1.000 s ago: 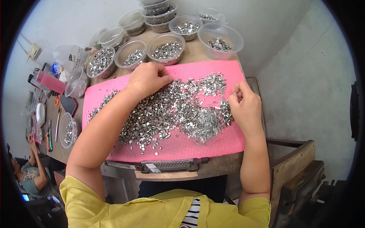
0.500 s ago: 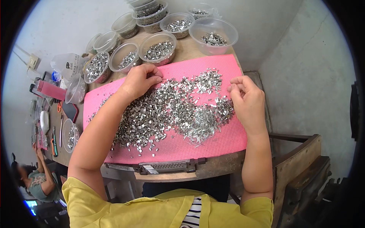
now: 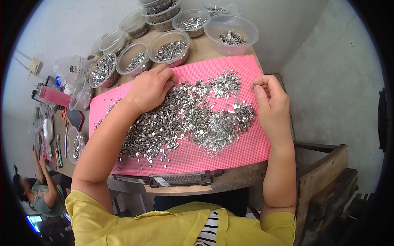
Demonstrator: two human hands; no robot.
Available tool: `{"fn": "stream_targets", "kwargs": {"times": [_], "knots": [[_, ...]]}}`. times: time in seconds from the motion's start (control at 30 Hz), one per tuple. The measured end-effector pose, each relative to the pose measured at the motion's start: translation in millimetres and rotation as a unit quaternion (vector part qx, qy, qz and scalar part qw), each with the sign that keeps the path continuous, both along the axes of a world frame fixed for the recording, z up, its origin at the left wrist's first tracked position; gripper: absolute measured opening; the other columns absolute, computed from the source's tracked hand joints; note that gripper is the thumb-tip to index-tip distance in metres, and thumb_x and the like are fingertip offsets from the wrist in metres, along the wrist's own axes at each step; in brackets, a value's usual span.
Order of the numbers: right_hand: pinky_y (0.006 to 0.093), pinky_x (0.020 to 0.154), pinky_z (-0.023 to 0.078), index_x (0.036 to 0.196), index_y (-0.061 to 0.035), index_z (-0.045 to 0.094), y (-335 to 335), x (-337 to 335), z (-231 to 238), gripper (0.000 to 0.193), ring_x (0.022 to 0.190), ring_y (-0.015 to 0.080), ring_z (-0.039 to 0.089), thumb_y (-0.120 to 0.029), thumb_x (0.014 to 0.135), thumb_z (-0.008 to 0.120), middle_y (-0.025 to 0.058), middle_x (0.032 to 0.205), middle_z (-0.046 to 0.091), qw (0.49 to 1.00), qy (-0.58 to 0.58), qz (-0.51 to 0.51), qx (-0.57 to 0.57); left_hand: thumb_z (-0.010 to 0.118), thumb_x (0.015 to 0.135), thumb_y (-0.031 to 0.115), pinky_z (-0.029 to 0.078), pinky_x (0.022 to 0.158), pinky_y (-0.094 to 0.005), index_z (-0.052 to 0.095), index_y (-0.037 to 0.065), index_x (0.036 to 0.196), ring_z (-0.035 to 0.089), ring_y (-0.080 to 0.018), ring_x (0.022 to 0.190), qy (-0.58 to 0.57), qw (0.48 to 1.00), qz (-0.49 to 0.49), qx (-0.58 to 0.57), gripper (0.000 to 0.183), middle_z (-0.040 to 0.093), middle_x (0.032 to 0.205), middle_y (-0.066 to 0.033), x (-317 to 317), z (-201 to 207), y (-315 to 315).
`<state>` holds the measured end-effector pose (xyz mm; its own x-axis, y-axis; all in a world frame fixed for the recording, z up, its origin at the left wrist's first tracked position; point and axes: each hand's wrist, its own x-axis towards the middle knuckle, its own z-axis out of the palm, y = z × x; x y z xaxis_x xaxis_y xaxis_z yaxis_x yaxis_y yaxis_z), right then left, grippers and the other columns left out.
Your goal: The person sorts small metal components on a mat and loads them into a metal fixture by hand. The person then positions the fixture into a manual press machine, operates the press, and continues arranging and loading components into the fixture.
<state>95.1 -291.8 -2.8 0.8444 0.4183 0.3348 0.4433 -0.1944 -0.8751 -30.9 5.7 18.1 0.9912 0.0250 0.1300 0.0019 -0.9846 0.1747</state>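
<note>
Centrally, a pink mat covers the wooden table, bearing a loose heap of small silver metal pieces spread from its lower left toward its upper right.

Left hand: upper middle of the frame, palm down on the heap's upper edge, fingers curled into the pieces; whether any are gripped cannot be told.

Right hand: right of centre, resting on the mat's right side just beside the heap, thumb and forefinger pinched near together; anything between them is too small to make out.

Clear plastic bowls, several holding like metal pieces, along the top edge.

Another person seated at lower left.
</note>
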Motion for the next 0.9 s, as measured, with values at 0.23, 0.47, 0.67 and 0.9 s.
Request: {"fn": "stream_targets", "kwargs": {"times": [0.23, 0.47, 0.67, 0.9], "knots": [[0.0255, 0.071, 0.049, 0.104, 0.0019, 0.07, -17.6, -26.7, 11.6, 0.008, 0.078, 0.009, 0.06, 0.001, 0.097, 0.066, 0.0047, 0.094, 0.069, 0.999, 0.007, -0.014, 0.048, 0.073, 0.085, 0.008, 0.052, 0.085, -0.0437, 0.065, 0.009, 0.094, 0.063, -0.0332, 0.098, 0.077, 0.979, -0.157, -0.102, 0.012, 0.062, 0.106, -0.0096, -71.4, 34.7, -73.9], [0.0262, 0.073, 0.051, 0.104, 0.0031, 0.069, -41.3, -81.1, 12.2, 0.009, 0.078, 0.0103, 0.062, 0.004, 0.096, 0.066, 0.0058, 0.091, 0.07, 0.998, 0.027, 0.04, 0.042, 0.074, 0.081, 0.011, 0.049, 0.081, -0.0387, 0.074, 0.013, 0.095, 0.064, -0.0246, 0.093, -0.013, 0.987, -0.137, -0.079, 0.014, 0.065, 0.101, -0.0036, -108.3, 9.4, -93.1], [0.0265, 0.075, 0.053, 0.104, 0.0023, 0.069, -58.2, -115.3, 5.5, 0.007, 0.081, 0.0114, 0.066, 0.004, 0.097, 0.067, 0.0078, 0.092, 0.072, 0.994, 0.095, 0.047, 0.038, 0.085, 0.079, 0.013, 0.053, 0.077, -0.0408, 0.078, 0.013, 0.094, 0.067, -0.027, 0.088, -0.03, 0.984, -0.026, -0.175, 0.017, 0.066, 0.094, -0.005, -128.9, 7.5, -97.6], [0.0313, 0.072, 0.05, 0.107, 0.0001, 0.063, -56.9, -137.8, -7.2, 0.007, 0.079, 0.0182, 0.06, 0.0, 0.099, 0.063, 0.0104, 0.096, 0.066, 0.992, 0.085, 0.093, 0.003, 0.084, 0.079, 0.012, 0.052, 0.075, -0.0409, 0.077, 0.012, 0.09, 0.067, -0.0271, 0.086, -0.056, 0.986, 0.0, -0.157, 0.013, 0.067, 0.09, -0.0047, -135.6, -8.3, -119.1]]}}
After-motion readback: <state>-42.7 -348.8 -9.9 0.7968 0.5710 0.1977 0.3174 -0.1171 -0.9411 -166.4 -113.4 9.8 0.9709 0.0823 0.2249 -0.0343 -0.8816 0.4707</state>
